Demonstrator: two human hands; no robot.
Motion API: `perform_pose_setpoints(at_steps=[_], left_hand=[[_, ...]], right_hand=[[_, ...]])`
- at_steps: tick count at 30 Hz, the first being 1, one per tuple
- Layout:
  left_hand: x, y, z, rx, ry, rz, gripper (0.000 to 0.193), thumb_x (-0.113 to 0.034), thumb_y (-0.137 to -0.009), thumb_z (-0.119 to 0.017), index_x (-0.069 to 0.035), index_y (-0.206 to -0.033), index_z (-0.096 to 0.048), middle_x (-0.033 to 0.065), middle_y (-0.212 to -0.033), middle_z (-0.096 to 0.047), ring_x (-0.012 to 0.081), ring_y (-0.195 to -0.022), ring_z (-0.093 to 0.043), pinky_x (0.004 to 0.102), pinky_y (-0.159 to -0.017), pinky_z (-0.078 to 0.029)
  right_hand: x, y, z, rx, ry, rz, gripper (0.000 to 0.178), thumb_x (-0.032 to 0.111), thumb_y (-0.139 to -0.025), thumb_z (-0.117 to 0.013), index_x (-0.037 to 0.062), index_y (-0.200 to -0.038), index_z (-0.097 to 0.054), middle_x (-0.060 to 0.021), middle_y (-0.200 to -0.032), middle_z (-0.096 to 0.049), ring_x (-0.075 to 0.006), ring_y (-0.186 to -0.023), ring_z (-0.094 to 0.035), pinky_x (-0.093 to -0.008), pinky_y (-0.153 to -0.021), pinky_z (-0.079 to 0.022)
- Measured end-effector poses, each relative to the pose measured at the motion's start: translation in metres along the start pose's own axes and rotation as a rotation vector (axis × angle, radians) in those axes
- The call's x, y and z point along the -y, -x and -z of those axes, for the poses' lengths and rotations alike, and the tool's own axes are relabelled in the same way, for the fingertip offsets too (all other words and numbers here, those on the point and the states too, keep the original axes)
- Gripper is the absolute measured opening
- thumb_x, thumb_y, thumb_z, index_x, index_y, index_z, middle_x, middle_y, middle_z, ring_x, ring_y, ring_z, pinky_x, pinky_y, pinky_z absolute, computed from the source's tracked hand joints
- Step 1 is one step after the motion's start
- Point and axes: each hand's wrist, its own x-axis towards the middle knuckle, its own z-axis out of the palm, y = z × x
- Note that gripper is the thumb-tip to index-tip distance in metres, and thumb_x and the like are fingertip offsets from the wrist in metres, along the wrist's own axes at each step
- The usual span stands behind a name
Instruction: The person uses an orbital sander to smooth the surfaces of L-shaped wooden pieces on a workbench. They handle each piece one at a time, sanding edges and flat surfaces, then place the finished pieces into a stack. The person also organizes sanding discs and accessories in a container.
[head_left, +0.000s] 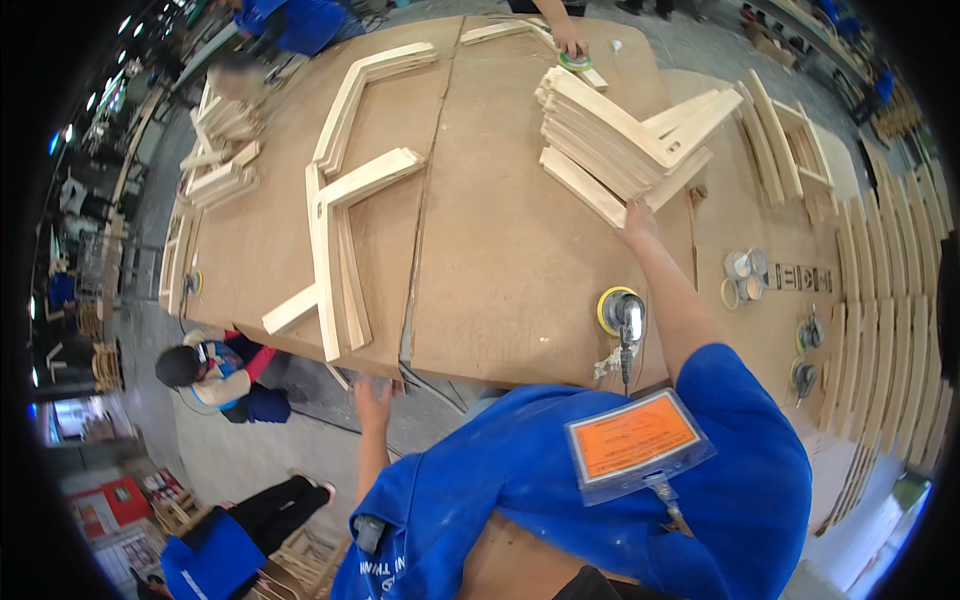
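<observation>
Stack of wooden frames at one o'clock on worktop; my right grip touching its near corner; my left grip by worktop edge, seven o'clock; can't make out how tight either is.

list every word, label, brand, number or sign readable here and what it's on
Orange card in clear plastic holder: printed lines, too small and blurred to read.
Blue fabric sweatshirt: white letters near lower edge, broken by folds; wording not quoted.
Brown cardboard sheet at right: black printed symbols, no legible words.
Blue top on person at lower left: white lettering, too small.
</observation>
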Motion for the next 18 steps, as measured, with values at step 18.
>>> perform_pose_setpoints(at_steps=[18], left_hand=[[0.032,0.187,0.001,0.532,-0.075,0.448,0.056,-0.034,-0.072,-0.076,-0.006,-0.117,-0.059,0.0189,-0.097,-0.063,0.0326,-0.09,-0.061,0.0389,-0.079,-0.049]], right_hand=[[0.012,-0.035,-0.024,0.213,-0.201,-0.133,0.056,0.01,-0.089,-0.043,0.0153,-0.143,-0.028,-0.0073,-0.144,-0.031,-0.0321,-0.127,-0.034,-0.0414,-0.104,-0.036]])
